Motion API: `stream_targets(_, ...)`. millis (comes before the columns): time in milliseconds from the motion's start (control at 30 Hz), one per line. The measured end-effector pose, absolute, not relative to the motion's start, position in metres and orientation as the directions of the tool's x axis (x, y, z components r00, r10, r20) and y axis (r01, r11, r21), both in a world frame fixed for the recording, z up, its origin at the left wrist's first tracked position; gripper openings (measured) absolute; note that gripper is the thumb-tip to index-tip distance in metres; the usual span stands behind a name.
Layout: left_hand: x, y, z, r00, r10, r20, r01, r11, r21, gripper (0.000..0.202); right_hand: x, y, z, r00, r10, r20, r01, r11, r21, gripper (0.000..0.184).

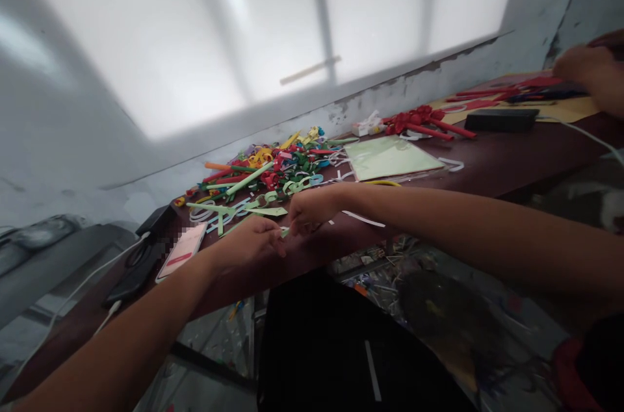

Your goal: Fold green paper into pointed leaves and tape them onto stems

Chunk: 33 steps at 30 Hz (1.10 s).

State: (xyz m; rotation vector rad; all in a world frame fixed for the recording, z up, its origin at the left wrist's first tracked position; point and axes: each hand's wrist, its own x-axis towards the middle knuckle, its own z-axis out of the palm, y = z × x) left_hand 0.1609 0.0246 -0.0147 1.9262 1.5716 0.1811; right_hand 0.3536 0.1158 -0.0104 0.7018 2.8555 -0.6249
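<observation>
At the table's near edge my left hand [256, 240] is closed in a pinch on a small pale green paper strip [285, 231]. My right hand [312, 209] meets it there, its fingers curled down onto the same strip. Most of the strip is hidden by the fingers. Just beyond the hands lie a pale green pointed paper piece [268, 211] and linked light green paper loops [297, 186]. A heap of coloured paper curls and rolled sticks [277, 162] spreads out behind them.
Pale green sheets [390, 157] lie right of the heap, with red paper flowers [414, 119] behind. A phone [182, 249] and black power bank [129, 275] with cables are at left. Another person's hand [585, 71] is at far right. Scraps litter the floor.
</observation>
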Motion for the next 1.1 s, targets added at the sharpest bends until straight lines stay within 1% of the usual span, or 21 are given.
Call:
stream_targets(100, 0.158, 0.025, -0.015, 0.266, 0.921, -0.285, 0.813, -0.055, 0.579, 0.030, 0.353, 0.113, -0.008, -0.885, 0.423, -0.197, 0.465, 0.823, -0.325, 0.031)
stream_targets(233, 0.154, 0.031, -0.017, 0.283, 0.912, -0.297, 0.788, -0.044, 0.615, 0.030, 0.350, 0.110, -0.005, -0.885, 0.453, -0.104, 0.465, 0.857, -0.223, 0.030)
stream_targets(367, 0.150, 0.037, -0.020, 0.300, 0.917, -0.262, 0.757, -0.062, 0.650, 0.030, 0.346, 0.107, -0.010, -0.894, 0.449, 0.013, 0.444, 0.888, -0.120, 0.028)
stream_targets(467, 0.145, 0.038, -0.024, 0.299, 0.923, -0.243, 0.733, -0.059, 0.677, 0.032, 0.346, 0.101, -0.018, -0.894, 0.426, 0.141, 0.426, 0.904, -0.032, 0.025)
stream_targets(567, 0.139, 0.034, -0.028, 0.295, 0.924, -0.242, 0.708, -0.041, 0.706, 0.033, 0.352, 0.089, -0.027, -0.893, 0.341, 0.293, 0.374, 0.925, 0.066, 0.013)
stream_targets(633, 0.136, 0.028, -0.030, 0.298, 0.924, -0.240, 0.690, -0.035, 0.723, 0.033, 0.359, 0.080, -0.031, -0.896, 0.239, 0.374, 0.305, 0.944, 0.127, 0.014)
stream_targets(733, 0.137, 0.014, -0.032, 0.305, 0.928, -0.216, 0.676, -0.051, 0.735, 0.035, 0.370, 0.070, -0.039, -0.883, 0.103, 0.457, 0.210, 0.959, 0.192, 0.020)
stream_targets(800, 0.142, 0.005, -0.030, 0.301, 0.938, -0.170, 0.687, -0.090, 0.721, 0.035, 0.374, 0.069, -0.045, -0.859, 0.067, 0.507, 0.196, 0.959, 0.206, 0.023)
stream_targets(933, 0.154, -0.008, -0.023, 0.250, 0.968, 0.019, 0.749, -0.206, 0.630, 0.031, 0.373, 0.077, -0.056, -0.780, 0.110, 0.615, 0.262, 0.952, 0.161, 0.022)
stream_targets(1000, 0.158, -0.012, -0.022, 0.227, 0.970, 0.090, 0.761, -0.234, 0.605, 0.028, 0.373, 0.078, -0.059, -0.751, 0.119, 0.649, 0.273, 0.951, 0.142, 0.020)
stream_targets(1100, 0.160, -0.020, -0.029, 0.229, 0.970, 0.079, 0.720, -0.224, 0.656, 0.033, 0.379, 0.058, -0.064, -0.724, 0.088, 0.684, 0.273, 0.947, 0.167, 0.014)
